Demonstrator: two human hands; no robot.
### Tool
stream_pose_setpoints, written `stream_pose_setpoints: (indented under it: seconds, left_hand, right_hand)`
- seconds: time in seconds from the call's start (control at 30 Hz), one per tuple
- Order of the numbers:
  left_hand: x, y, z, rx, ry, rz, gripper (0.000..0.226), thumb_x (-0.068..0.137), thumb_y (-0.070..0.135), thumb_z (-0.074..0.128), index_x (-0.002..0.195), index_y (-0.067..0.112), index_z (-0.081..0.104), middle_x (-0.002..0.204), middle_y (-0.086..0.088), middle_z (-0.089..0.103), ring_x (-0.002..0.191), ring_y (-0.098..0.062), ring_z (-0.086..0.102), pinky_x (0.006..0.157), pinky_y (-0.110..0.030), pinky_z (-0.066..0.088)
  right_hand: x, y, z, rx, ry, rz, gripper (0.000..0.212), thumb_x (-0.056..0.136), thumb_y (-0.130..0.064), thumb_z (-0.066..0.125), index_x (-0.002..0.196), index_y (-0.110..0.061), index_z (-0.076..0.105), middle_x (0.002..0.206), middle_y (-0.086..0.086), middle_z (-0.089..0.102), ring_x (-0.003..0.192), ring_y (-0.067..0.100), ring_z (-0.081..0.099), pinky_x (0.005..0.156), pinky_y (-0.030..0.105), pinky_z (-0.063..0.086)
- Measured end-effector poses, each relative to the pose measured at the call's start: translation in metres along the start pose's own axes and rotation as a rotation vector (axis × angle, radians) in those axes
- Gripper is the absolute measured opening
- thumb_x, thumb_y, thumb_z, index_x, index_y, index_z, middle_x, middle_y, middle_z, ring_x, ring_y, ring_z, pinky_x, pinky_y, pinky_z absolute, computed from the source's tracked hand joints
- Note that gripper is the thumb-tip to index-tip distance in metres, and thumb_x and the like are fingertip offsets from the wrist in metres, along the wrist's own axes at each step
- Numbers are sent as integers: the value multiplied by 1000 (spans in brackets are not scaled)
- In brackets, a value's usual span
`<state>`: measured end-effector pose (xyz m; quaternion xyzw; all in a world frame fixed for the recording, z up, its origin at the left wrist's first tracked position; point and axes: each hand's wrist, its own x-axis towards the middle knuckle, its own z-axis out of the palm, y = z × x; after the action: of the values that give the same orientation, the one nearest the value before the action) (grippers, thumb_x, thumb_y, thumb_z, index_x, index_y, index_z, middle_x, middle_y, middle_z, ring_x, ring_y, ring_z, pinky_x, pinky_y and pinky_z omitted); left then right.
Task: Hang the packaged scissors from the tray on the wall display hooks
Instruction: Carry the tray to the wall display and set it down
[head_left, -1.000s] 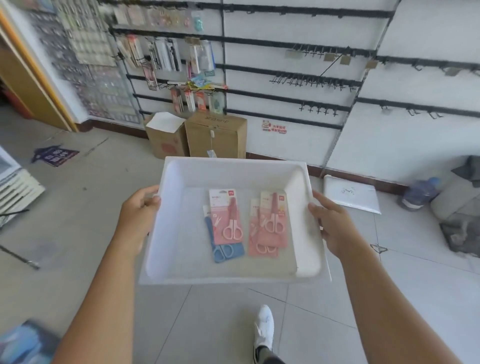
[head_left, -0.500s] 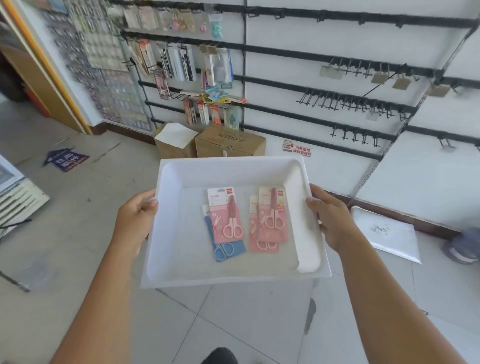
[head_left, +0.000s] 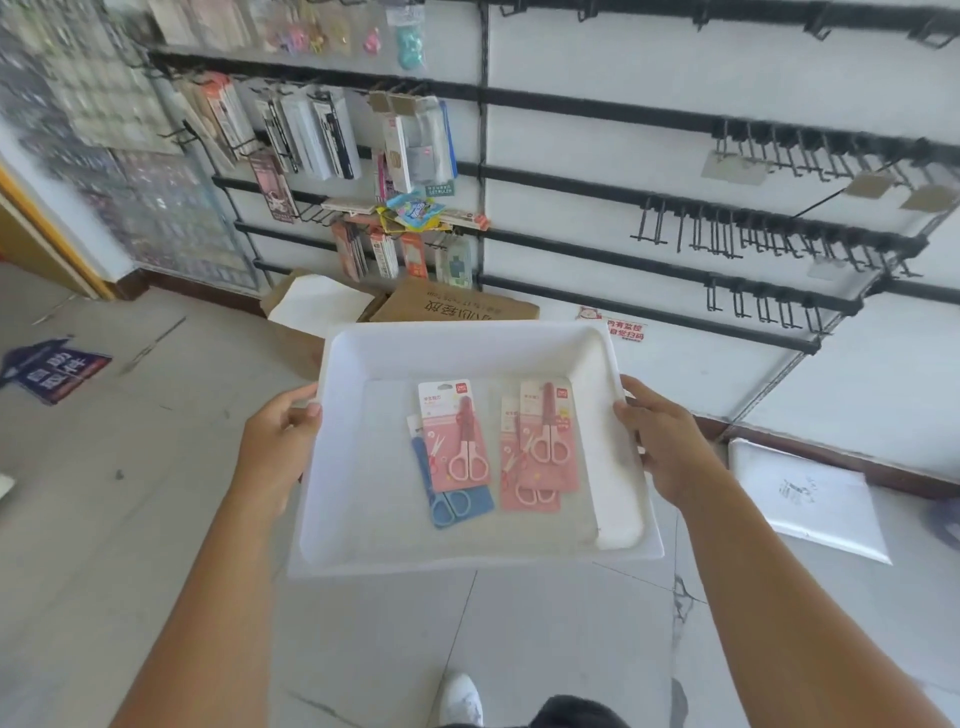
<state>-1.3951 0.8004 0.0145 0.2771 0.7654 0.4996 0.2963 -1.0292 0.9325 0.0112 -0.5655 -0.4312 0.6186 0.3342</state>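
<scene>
I hold a white tray (head_left: 467, 351) level in front of me. My left hand (head_left: 278, 447) grips its left rim and my right hand (head_left: 662, 441) grips its right rim. Several packaged scissors lie flat inside: a pink pack (head_left: 454, 436) overlaps a blue pack (head_left: 457, 506) on the left, and a pink pack (head_left: 548, 436) lies on another pink pack (head_left: 524, 499) on the right. Rows of empty black wall display hooks (head_left: 753, 234) jut from rails on the white wall ahead, to the right.
Stocked hooks with stationery packs (head_left: 332, 135) fill the wall at left. Cardboard boxes (head_left: 447, 306) stand on the floor against the wall behind the tray. A second white tray (head_left: 805, 499) lies on the floor at right. My white shoe (head_left: 460, 699) shows below.
I have come closer to the wall and the view has tilted up; the hooks and boxes look larger. The tray and the packs in it stay as they were in my hands.
</scene>
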Motion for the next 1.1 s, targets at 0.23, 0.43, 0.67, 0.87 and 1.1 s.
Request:
stream_pose_setpoints:
  seconds: [0.23,0.43,0.67,0.87,1.1]
  left_hand:
    - [130,18,39,10,-38,-19,35,100,15,53,130,27,65,121,-3,69,111,-25,66,86,-38,55]
    - [240,34,86,68,-52,-38,37,100,19,53,135,27,61,127,-1,67,116,-22,64,98,-44,52]
    - [344,52,125,87,-56,-87,36,100,21,54,134,30,61,120,-2,68,109,-23,65,73,-33,54]
    - [442,59,152,124,-140,-62,35,101,17,53,134,25,61,115,-6,66,103,-22,62,63,-25,47]
    - [540,55,172,164,-336,-52,36,100,13,53,134,21,60,112,7,65,99,-15,62,69,-27,49]
  right_hand:
    - [115,-36,38,30,66,77,36,98,-12,55,100,-41,76,98,-6,75,83,20,64,74,35,48]
    - [235,-70,57,35,96,134,36,96,-16,54,121,-33,73,89,-1,70,69,18,58,62,30,45]
    - [343,-118,84,41,137,161,41,98,-10,54,129,-32,69,83,-6,69,46,9,56,40,17,40]
    - [405,-125,115,59,221,187,41,98,-10,54,128,-34,69,86,-7,72,65,17,59,57,26,44]
    - [444,-101,159,78,375,255,44,99,-6,47,125,-34,68,85,-9,71,70,14,61,71,31,47]
